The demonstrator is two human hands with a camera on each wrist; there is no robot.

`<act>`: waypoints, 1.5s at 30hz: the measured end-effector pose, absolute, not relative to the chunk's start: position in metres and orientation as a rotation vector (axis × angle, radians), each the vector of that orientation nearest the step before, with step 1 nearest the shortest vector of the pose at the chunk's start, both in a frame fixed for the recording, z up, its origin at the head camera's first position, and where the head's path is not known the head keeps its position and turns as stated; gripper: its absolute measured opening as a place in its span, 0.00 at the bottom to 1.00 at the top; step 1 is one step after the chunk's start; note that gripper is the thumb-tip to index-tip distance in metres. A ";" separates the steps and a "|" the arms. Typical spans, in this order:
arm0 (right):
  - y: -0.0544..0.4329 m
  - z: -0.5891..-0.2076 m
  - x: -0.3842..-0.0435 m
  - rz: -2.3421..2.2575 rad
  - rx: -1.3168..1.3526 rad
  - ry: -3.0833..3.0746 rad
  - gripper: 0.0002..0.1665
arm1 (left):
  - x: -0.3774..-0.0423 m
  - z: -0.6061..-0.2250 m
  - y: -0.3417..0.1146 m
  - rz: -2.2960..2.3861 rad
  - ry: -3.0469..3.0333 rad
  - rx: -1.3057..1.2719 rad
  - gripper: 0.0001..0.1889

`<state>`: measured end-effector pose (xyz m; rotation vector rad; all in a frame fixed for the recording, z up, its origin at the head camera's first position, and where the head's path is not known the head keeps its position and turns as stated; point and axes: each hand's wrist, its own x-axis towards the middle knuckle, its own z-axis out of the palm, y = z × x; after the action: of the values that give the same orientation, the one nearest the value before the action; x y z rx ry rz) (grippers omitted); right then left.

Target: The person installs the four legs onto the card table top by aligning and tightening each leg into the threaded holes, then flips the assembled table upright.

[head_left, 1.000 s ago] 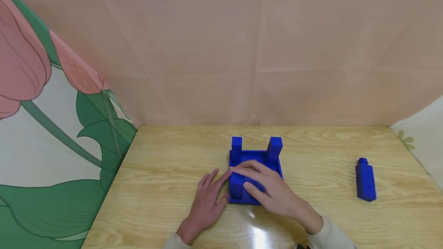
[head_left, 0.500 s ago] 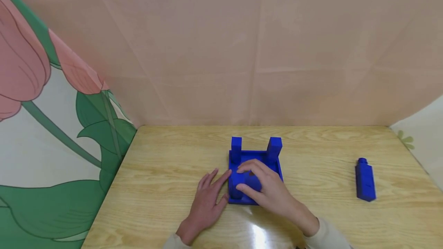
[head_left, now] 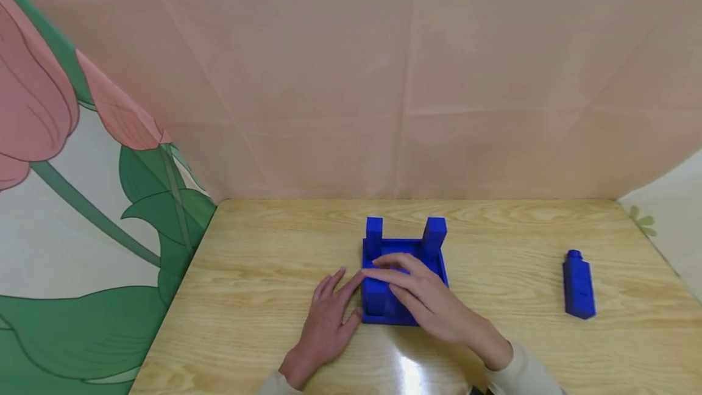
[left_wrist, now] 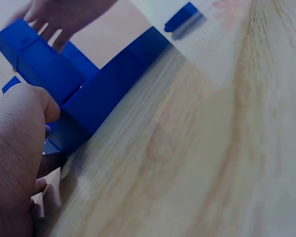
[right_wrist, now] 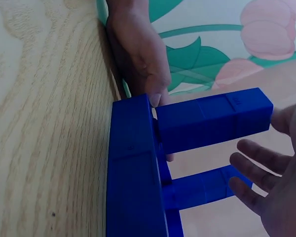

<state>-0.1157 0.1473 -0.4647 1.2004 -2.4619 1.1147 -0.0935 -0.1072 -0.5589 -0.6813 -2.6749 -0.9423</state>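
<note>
So the person's got a blue tray [head_left: 396,320] on the bench [head_left: 274,261], lower centre of the head view, and the bit that matters is the front-left post [head_left: 375,302]. It stands upright in that corner, long axis vertical, free end pointing up. The right hand [head_left: 433,303] is the nearer one to that end: index finger reaching along its far side, thumb by its right side, so the post sits just left of the palm. Those fingers look long and a bit apart; can't tell if thumb and index are actually pinching. The left hand [head_left: 327,325] has its fingers spread, touching the tray's left edge near the post's base. Back-left post [head_left: 375,233] and back-right post [head_left: 435,233] are upright too. Way over at frame right, a spare post [head_left: 579,288] lies flat, its knob [head_left: 574,255] pointing roughly to the top of the frame, long axis the same way, closer to the right hand.
</note>
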 end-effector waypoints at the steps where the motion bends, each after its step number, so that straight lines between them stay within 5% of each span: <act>1: 0.148 -0.465 -0.116 1.107 1.206 -2.462 0.30 | -0.094 -0.559 -0.107 -0.941 -2.673 -0.681 0.39; 10: 0.144 -0.469 -0.117 1.119 1.097 -2.431 0.22 | -0.094 -0.558 -0.108 -0.989 -2.667 -0.687 0.37; 24: 0.149 -0.463 -0.112 1.108 1.170 -2.523 0.30 | -0.093 -0.557 -0.107 -0.961 -2.691 -0.681 0.38; 45: 0.141 -0.465 -0.113 1.063 1.026 -2.475 0.23 | -0.094 -0.556 -0.108 -0.968 -2.726 -0.678 0.37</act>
<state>-0.1126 0.1407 -0.4654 1.0255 -2.4746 1.0631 -0.0936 -0.1079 -0.5562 -0.6781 -2.7258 -0.9675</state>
